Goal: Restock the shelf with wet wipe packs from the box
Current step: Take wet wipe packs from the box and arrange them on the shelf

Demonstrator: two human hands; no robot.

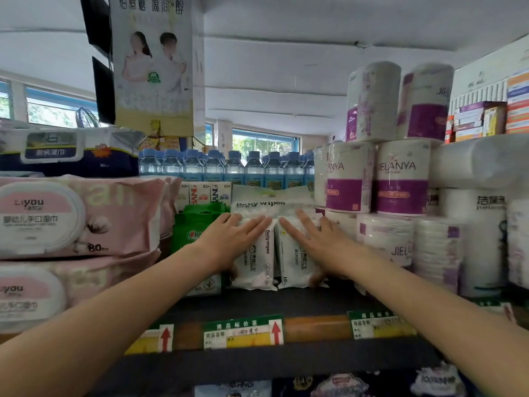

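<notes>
Two white baby wipe packs stand upright side by side on the dark shelf (257,305): the left pack (257,262) and the right pack (294,259). A third white pack (266,200) labelled Baby wipes lies across their tops. My left hand (229,239) presses flat against the left pack with straight fingers. My right hand (317,242) lies flat on the right pack, its thumb low at the pack's side. The box is out of view.
Large pink wipe packs (74,219) are stacked at the left, green packs (194,224) sit beside my left hand. Toilet paper rolls (400,179) are piled at the right. Water bottles (229,167) line the back. Price tags (243,333) run along the shelf's front edge.
</notes>
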